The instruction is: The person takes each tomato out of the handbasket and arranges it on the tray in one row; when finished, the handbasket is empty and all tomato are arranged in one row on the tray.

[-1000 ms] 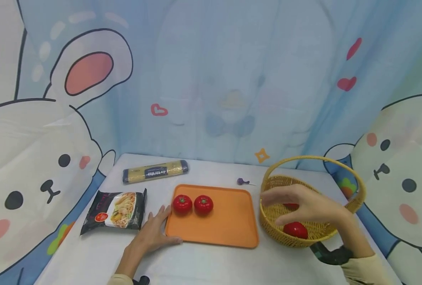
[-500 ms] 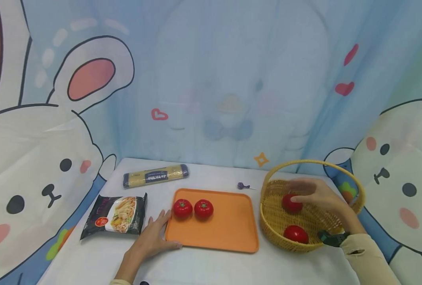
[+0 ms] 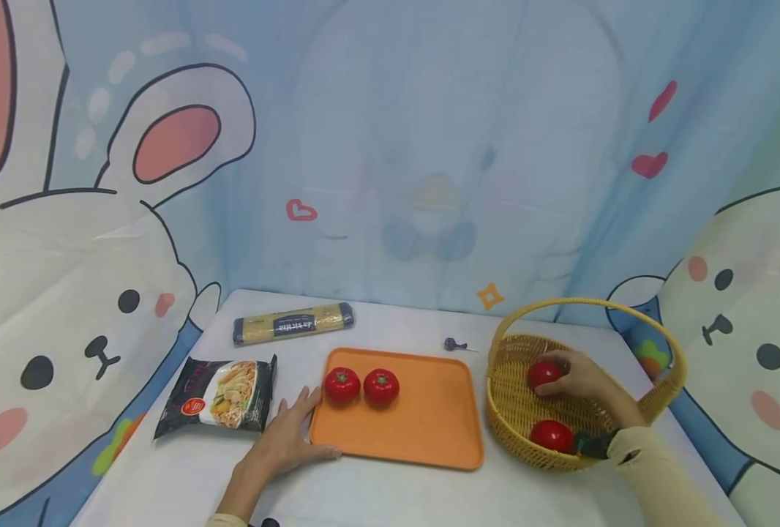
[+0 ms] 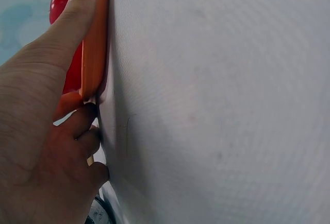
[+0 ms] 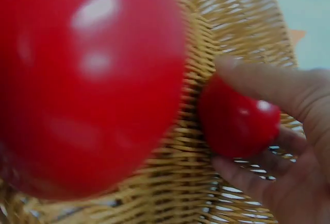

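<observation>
My right hand [image 3: 586, 382] reaches into the yellow wicker basket [image 3: 505, 421] and holds a glossy red tomato [image 3: 543, 375] between thumb and fingers. In the right wrist view the thumb lies over the top of that tomato and the fingers go beneath it. A second tomato [image 3: 552, 437] lies nearer the basket's front and looms large in the right wrist view. My left hand [image 3: 285, 443] rests at the front left corner of the orange tray [image 3: 432, 417], thumb along its front rim and fingers spread by the left side. On the tray sit two tomatoes, left [image 3: 342, 385] and right [image 3: 381, 387].
A black noodle packet [image 3: 219, 394] lies left of the tray. Behind it is a spaghetti packet [image 3: 294, 323]. A small purple item with a thin pale stick [image 3: 453, 344] lies behind the tray. The basket's tall handle [image 3: 581, 301] arches over the right hand's area.
My right hand has come down from over the basket into it and now grips the rear tomato. The left hand has stayed at the tray corner.
</observation>
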### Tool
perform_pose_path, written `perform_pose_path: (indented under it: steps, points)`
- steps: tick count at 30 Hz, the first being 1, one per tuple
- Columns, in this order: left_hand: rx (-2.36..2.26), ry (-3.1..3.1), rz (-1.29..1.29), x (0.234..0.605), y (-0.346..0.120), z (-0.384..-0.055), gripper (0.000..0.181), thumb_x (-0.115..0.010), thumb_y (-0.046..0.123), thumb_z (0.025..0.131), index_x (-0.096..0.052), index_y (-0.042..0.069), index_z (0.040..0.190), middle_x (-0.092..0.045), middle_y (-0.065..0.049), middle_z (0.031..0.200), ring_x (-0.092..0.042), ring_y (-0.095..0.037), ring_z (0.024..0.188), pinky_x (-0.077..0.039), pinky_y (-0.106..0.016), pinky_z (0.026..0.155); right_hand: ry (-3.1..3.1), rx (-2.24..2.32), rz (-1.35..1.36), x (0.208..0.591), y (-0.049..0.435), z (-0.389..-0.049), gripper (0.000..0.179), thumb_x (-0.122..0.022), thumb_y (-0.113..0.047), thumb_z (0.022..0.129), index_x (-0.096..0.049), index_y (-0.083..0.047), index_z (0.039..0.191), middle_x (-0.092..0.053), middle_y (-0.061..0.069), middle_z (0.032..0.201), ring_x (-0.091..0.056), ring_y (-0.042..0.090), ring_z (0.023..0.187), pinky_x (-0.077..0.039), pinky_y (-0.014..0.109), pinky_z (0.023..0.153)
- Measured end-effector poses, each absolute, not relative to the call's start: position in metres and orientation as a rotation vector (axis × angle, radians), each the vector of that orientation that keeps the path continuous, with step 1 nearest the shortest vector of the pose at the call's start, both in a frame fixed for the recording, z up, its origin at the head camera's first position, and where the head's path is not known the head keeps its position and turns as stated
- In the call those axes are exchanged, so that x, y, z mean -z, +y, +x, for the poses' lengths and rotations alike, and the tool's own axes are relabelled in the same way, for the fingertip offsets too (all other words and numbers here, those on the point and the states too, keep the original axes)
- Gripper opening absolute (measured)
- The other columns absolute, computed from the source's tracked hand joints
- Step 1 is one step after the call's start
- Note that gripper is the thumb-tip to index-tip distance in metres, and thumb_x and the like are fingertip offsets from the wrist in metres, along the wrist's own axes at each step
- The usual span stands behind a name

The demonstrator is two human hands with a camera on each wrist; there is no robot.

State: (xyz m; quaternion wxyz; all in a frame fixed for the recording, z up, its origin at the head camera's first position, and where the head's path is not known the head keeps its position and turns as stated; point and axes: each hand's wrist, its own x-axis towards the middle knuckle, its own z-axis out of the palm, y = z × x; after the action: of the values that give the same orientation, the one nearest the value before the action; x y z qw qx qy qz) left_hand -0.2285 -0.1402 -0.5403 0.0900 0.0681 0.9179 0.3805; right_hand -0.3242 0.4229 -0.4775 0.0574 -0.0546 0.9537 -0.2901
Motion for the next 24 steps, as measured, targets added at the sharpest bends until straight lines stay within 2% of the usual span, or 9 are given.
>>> perform_pose_path:
  steps: [5,11,24]
  points:
    - [-1.148,2.733,0.23,0.538,-0.141,-0.228,0.12,-0.098,0.059,0.071,-0.041,0.016,0.168,-0.027,-0.023,0.175,-0.012,-0.066,0.156,-0.019,-0.082,0.123,2.917,0.887,-0.109,0.475,0.413,-0.319,0.067,-0.092,-0.015,0.084,-0.06,0.012,0.137,-0.06,0.039,0.132,-0.06,0.055,0.118,-0.061,0.065,0.095]
    - [-1.157,2.729,0.224,0.538,-0.141,-0.228,0.12,-0.098,0.058,0.071,-0.041,0.015,0.168,-0.027,-0.023,0.175,-0.011,-0.066,0.156,-0.018,-0.082,0.123,2.923,0.875,-0.066,0.472,0.406,-0.317,0.064,-0.091,-0.012,0.084,-0.061,0.011,0.136,-0.06,0.038,0.133,-0.059,0.055,0.121,-0.059,0.066,0.097]
    - [-1.139,2.739,0.218,0.537,-0.139,-0.226,0.12,-0.098,0.058,0.071,-0.042,0.016,0.168,-0.028,-0.023,0.175,-0.014,-0.069,0.154,-0.021,-0.084,0.12,2.887,1.052,-0.252,0.443,0.392,-0.3,0.066,-0.09,-0.019,0.089,-0.059,0.004,0.143,-0.067,0.028,0.132,-0.066,0.042,0.116,-0.066,0.046,0.088]
